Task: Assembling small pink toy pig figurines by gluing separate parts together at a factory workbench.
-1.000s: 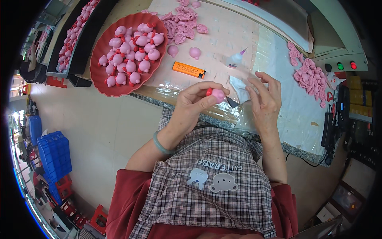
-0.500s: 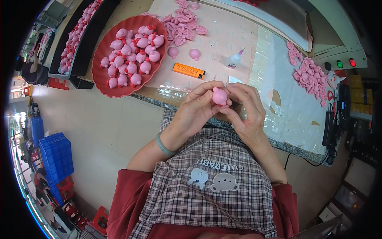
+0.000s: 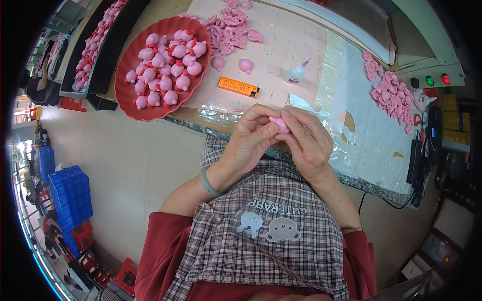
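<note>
Between both hands, just over the table's near edge, is a small round pink figure (image 3: 279, 125), mostly covered by fingers. My left hand (image 3: 253, 131) pinches it from the left with thumb and fingertips. From the right, my right hand (image 3: 309, 138) closes on it, its fingers lying over the top. A red bowl (image 3: 123, 67) with a scalloped rim holds many pink figures with red parts. Two loose pink pieces, one a round ball (image 3: 246, 66), lie beyond an orange lighter (image 3: 238, 87). A small bottle (image 3: 295, 74) with a purple tip stands past my hands.
Crumpled pink pieces (image 3: 231, 30) lie at the back of the table, and another pile (image 3: 393, 98) at the right. A black tray (image 3: 98, 55) of pink figures stands at far left. Green and red lit buttons (image 3: 438, 80) sit on a machine at right.
My right fingers have closed over the pink figure, hiding most of what showed before. The hands stay in nearly the same place.
</note>
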Tool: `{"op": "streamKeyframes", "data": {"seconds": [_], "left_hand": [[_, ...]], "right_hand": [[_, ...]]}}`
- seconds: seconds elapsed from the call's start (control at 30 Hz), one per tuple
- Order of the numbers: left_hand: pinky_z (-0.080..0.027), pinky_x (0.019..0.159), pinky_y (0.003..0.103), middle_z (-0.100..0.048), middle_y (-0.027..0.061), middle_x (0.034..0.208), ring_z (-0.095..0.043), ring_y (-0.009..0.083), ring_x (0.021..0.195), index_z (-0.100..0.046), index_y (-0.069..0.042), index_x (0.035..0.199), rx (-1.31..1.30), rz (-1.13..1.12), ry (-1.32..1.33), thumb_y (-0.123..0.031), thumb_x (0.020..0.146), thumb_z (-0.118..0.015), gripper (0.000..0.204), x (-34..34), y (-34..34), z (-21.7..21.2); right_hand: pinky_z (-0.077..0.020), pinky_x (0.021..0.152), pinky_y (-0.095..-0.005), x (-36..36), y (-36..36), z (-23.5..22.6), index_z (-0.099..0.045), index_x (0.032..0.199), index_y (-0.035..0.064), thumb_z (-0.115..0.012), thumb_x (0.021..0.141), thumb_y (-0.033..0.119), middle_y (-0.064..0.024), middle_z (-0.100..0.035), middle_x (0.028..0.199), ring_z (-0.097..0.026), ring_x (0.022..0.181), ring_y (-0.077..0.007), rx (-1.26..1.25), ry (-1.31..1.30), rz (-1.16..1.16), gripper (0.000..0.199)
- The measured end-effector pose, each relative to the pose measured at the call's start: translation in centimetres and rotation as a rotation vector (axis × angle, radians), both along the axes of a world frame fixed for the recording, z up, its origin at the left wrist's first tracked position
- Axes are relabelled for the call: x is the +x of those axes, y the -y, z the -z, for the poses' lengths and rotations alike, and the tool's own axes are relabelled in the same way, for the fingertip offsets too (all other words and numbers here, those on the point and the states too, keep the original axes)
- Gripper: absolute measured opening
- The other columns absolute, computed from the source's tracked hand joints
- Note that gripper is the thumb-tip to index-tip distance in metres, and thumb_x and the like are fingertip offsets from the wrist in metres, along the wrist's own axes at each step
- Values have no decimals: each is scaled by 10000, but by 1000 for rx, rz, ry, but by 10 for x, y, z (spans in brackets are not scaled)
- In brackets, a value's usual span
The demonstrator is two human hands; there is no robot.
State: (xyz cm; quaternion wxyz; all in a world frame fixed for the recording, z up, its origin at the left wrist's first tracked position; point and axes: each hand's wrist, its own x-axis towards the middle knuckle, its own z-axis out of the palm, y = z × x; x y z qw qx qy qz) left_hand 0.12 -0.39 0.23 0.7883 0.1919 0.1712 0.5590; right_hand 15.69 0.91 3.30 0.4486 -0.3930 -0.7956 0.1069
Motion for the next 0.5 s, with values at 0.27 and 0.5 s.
{"op": "streamKeyframes", "data": {"seconds": [0.27,0.5], "left_hand": [[-545,874,309,-629,99,1080,-630,174,1001,-547,-41,1155,-21,-48,-39,-91,937,-625,237,5,3,7],[-544,873,305,-627,99,1071,-625,168,1002,-548,-38,1153,-37,-52,-31,-90,939,-621,232,5,0,7]], "right_hand": [[-563,780,-351,1,-1,8,-683,1097,-32,-772,695,47,-164,-676,1025,-672,931,-303,37,28,-13,419],[-562,773,-348,1,-4,11,-683,1097,-31,-777,691,50,-161,-675,1021,-672,928,-300,36,16,-18,425]]}}
